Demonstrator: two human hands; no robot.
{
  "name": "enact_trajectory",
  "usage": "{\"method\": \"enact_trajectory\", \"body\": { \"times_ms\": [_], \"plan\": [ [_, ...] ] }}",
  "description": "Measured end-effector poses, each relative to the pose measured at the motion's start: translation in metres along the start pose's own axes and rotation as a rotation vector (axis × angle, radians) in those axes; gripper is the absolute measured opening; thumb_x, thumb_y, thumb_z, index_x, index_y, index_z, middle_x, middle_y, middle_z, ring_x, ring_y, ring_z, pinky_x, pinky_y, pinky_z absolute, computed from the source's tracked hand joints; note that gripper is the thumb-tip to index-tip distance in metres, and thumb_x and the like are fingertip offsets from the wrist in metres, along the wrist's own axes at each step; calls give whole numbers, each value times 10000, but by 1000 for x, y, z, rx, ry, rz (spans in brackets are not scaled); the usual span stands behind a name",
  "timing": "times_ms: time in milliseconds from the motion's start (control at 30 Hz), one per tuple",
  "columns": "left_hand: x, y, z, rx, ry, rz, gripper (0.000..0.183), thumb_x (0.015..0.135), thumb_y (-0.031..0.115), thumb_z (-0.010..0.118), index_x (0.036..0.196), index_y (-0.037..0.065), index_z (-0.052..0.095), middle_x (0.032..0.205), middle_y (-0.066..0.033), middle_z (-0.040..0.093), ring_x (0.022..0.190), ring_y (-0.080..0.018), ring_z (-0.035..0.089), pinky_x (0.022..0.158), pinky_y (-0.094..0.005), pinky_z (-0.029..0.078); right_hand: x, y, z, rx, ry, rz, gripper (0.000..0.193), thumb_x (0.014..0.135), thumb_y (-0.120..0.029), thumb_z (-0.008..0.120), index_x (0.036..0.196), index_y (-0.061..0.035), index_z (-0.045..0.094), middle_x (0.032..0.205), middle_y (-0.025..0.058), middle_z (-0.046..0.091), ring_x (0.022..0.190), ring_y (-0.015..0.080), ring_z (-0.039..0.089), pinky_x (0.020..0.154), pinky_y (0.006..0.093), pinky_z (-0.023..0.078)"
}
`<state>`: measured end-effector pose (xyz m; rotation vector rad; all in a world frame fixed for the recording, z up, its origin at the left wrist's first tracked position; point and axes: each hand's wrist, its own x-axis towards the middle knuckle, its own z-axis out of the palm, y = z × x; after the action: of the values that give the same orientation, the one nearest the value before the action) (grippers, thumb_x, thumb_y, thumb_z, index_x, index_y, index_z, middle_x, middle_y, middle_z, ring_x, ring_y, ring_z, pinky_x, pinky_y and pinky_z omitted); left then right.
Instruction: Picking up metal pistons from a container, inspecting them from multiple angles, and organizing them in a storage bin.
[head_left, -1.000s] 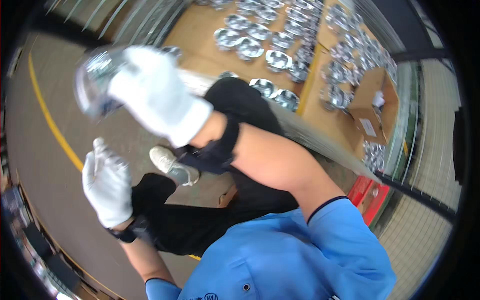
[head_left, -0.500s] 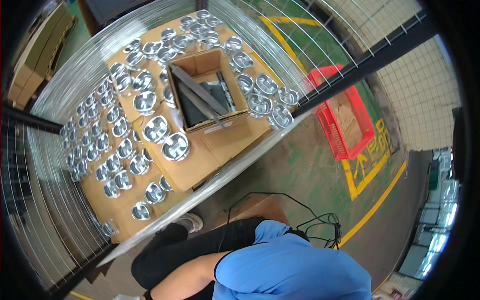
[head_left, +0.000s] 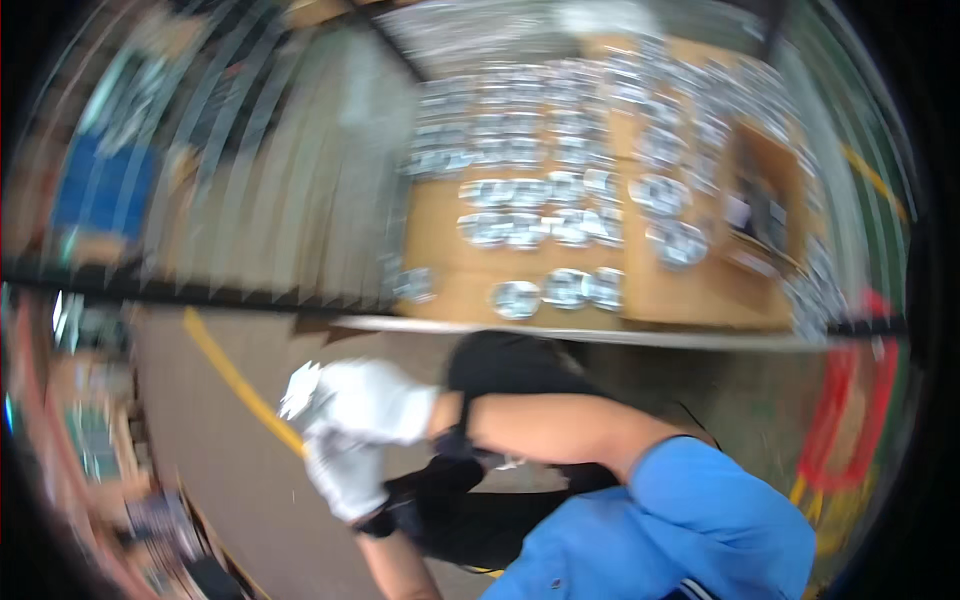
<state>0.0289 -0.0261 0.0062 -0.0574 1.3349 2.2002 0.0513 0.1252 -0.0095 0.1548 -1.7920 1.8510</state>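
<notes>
The right hand (head_left: 375, 400), gloved in white, is closing its grip around a shiny silver piece (head_left: 299, 390) that is showing at the fingertips, low over the floor and left of the person's bent knee — its exact shape is blurring away. The left hand (head_left: 342, 475), also gloved, is resting just below and against the right one; whether its fingers are spreading or pressing together, I cannot tell. Black trousers (head_left: 510, 365) and a blue shirt (head_left: 730, 500) are filling the space behind the forearms. Beneath the hands, a grey-brown floor (head_left: 230, 470) is stretching leftward, with a yellow line (head_left: 235, 375) running across it at a slant. Beyond the knee, a cardboard-covered platform (head_left: 440, 215) is carrying many silver round parts (head_left: 516, 300), which are standing in rows toward the back and more loosely near the front edge. On its right side, an open cardboard box (head_left: 775, 150) is sitting among more of these parts. A dark bar (head_left: 200, 292) is crossing the left side, with wire mesh rising above it, and a blue object (head_left: 105, 185) is showing through the wires — too blurred to name. At the far right, a red basket (head_left: 828, 415) is lying on the floor.
</notes>
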Motion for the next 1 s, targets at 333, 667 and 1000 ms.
{"method": "enact_trajectory", "body": {
  "times_ms": [333,667,1000],
  "plan": [
    [-34,-43,-32,-346,-117,75,363,953,381,576,1148,75,583,1065,-57,627,809,-149,554,686,-303,445,-7,8,-29,372,-480,365,250,931,-137,524,1140,-31,609,885,-4,602,684,48,543,552,183,418],
    [-35,-41,-54,-453,-191,-24,324,959,300,570,1172,56,558,1027,-33,612,793,-129,562,651,-275,460,-2,14,-15,-92,-718,171,391,776,-43,707,1157,-5,629,1192,142,613,1069,323,583,946,367,453],
    [-57,-32,-22,-681,104,-124,312,994,276,528,1173,24,572,971,-62,634,764,-147,578,658,-288,476,-2,38,-31,628,-618,985,424,949,-146,515,1335,26,498,1227,87,602,1094,139,578,904,280,483]
  ]
}}
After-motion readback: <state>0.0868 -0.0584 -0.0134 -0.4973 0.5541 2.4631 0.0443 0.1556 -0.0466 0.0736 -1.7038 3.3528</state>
